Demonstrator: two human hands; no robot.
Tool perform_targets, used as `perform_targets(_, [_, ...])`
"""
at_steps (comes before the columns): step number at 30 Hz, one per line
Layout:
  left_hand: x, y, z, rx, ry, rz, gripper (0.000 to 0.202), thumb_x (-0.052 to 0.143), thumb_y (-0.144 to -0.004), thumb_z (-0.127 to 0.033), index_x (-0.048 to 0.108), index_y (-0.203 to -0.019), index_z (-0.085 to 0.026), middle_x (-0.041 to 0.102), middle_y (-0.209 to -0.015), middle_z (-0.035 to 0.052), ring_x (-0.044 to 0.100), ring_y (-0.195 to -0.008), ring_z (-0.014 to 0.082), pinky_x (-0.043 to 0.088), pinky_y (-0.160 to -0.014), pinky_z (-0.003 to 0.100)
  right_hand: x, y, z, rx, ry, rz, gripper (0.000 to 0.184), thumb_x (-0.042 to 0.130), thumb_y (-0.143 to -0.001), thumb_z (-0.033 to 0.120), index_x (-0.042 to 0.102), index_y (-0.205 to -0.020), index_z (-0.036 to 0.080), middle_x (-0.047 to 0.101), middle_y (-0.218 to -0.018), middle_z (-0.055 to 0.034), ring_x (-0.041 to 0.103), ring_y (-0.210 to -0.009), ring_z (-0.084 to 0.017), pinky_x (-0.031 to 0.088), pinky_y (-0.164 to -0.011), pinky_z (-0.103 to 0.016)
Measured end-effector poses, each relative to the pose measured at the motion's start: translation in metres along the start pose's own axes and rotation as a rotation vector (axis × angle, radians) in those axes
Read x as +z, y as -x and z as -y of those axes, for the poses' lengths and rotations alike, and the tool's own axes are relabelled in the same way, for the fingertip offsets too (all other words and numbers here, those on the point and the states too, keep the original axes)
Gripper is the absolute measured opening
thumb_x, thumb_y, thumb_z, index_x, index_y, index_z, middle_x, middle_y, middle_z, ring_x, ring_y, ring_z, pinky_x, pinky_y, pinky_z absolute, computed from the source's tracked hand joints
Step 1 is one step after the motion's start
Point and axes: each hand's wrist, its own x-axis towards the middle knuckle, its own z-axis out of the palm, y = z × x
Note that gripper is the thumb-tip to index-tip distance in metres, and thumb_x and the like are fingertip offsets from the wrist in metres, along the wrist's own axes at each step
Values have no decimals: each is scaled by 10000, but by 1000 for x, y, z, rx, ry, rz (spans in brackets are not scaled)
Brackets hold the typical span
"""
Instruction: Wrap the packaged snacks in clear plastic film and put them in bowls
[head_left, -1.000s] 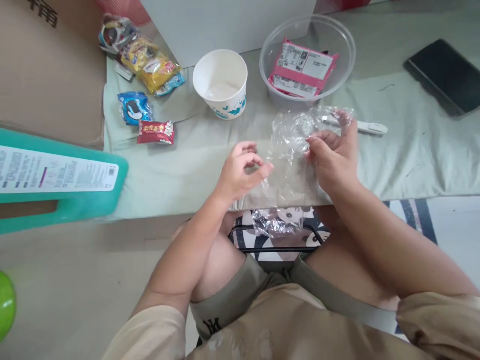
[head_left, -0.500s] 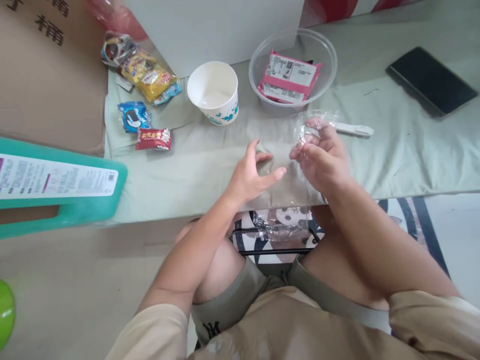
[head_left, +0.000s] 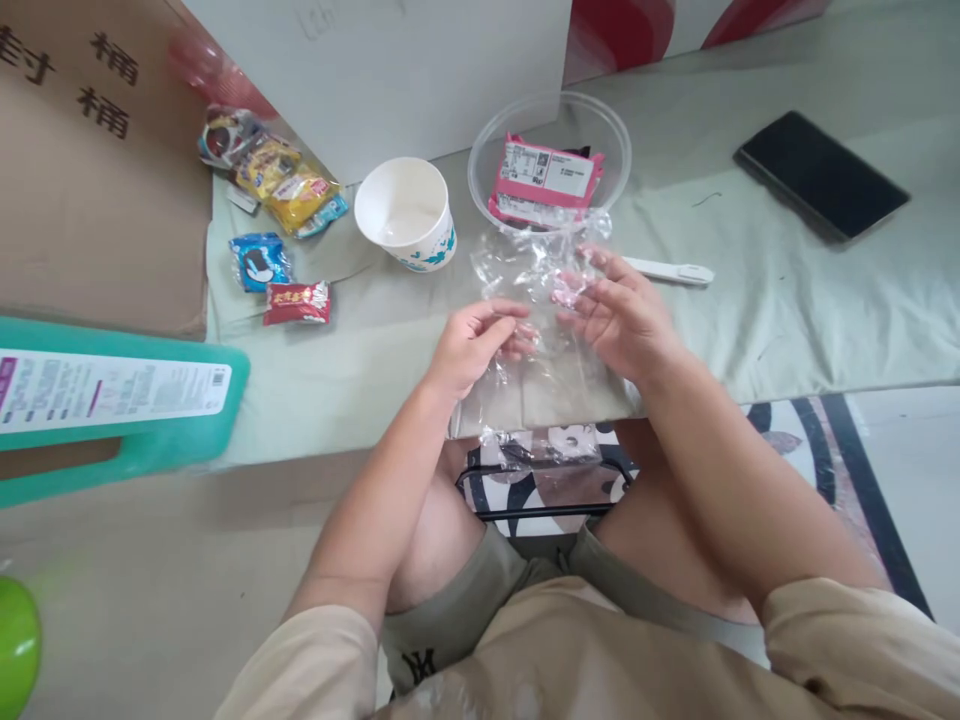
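Observation:
A clear plastic bag point(head_left: 536, 375) hangs between my hands over the table's front edge, its crinkled lower end above my lap. My left hand point(head_left: 480, 345) grips the bag's left side, thumb and fingers closed together. On the other side, my right hand point(head_left: 626, 315) holds the bag, some fingers showing through the film. Just behind the hands stand a white paper cup point(head_left: 405, 215) with blue print and a clear plastic bowl point(head_left: 625, 160) holding pink packets point(head_left: 544, 180). A white plastic handle-like strip point(head_left: 671, 271) lies beside my right hand.
At the left lie yellow snack packets point(head_left: 289, 190), a blue packet point(head_left: 260, 262) and a red packet point(head_left: 297, 303). A black phone point(head_left: 821, 175) rests at the right. A cardboard box point(head_left: 97, 200), a green plastic item point(head_left: 187, 420) and a white box point(head_left: 420, 80) stand around.
My left hand has come onto the bag and closed its fingers. The bag is spread wider between both hands. The view has shifted slightly.

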Motion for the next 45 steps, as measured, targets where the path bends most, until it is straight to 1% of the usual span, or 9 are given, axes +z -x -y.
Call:
perform_targets(7, [-26, -1, -3, 138, -85, -82, 350, 662, -896, -432, 678, -1146, -187, 745, -703, 5, 724, -558, 133, 501, -463, 189, 12, 12, 1, 150, 127, 199, 450, 865, -735, 446, 579, -1006, 227, 724, -896, -23, 709, -756, -153, 588, -626, -281])
perform_targets(11, [-40, 2, 0, 161, -150, -94, 392, 663, -901, -484, 697, -1159, -192, 630, -511, -38, 598, -380, 127, 415, -373, 212, 16, 11, -1, 107, 351, 138, 263, 749, -833, 337, 517, -875, 218, 660, -649, 26, 548, -482, -80, 443, -466, -226])
perform_targets(18, [-41, 4, -7, -56, -10, 99, 899, 829, -708, -626, 483, -1413, -188, 786, -822, 68, 775, -708, 215, 549, -577, 248, 22, 11, 1, 5, 417, 88, 159, 606, -905, 259, 479, -999, 243, 619, -582, 66, 541, -456, -101, 359, -458, -230])
perform_targets(21, [-36, 2, -7, -93, -10, 151, 856, 865, -685, -550, 493, -1356, -171, 784, -885, 84, 777, -745, 214, 561, -618, 256, 23, 11, -1, -51, 427, 28, 153, 614, -918, 269, 501, -1017, 248, 597, -588, 75, 542, -467, -100, 395, -479, -241])
perform_targets(25, [-35, -2, 2, 155, -25, -83, 761, 879, -677, -428, 459, -1288, -258, 768, -1005, 45, 754, -772, 149, 574, -671, 242, 22, 11, -3, -164, 457, -113, 111, 609, -936, 267, 527, -1011, 259, 588, -598, 78, 511, -448, -93, 402, -478, -252])
perform_targets(32, [-29, -4, 12, 212, -299, -116, 355, 843, -702, -463, 652, -723, -165, 767, -868, 77, 732, -815, 172, 569, -707, 264, 19, 10, -6, -209, 542, -164, 87, 589, -944, 266, 535, -1013, 256, 589, -592, 78, 510, -452, -99, 405, -510, -270])
perform_targets(37, [-31, -2, 9, 259, -240, -171, 270, 838, -720, -427, 786, -768, -166, 818, -944, 101, 751, -867, 203, 596, -791, 320, 18, 11, -3, -188, 597, -180, 88, 589, -946, 272, 552, -1025, 261, 600, -619, 62, 496, -459, -105, 405, -527, -290])
perform_targets(42, [-30, 3, -1, 169, -4, -219, 274, 847, -704, -419, 718, -720, -178, 779, -834, 50, 721, -748, 151, 549, -615, 233, 19, 11, 0, -161, 574, -225, 132, 648, -947, 356, 569, -1013, 273, 581, -611, 46, 448, -462, -112, 358, -484, -292])
perform_targets(45, [-28, 4, -7, 19, 57, -180, 343, 840, -704, -387, 699, -953, -198, 780, -999, 52, 684, -670, 106, 454, -494, 185, 18, 12, 1, -129, 521, -189, 165, 652, -952, 405, 567, -1004, 273, 543, -570, 54, 472, -468, -116, 355, -483, -285])
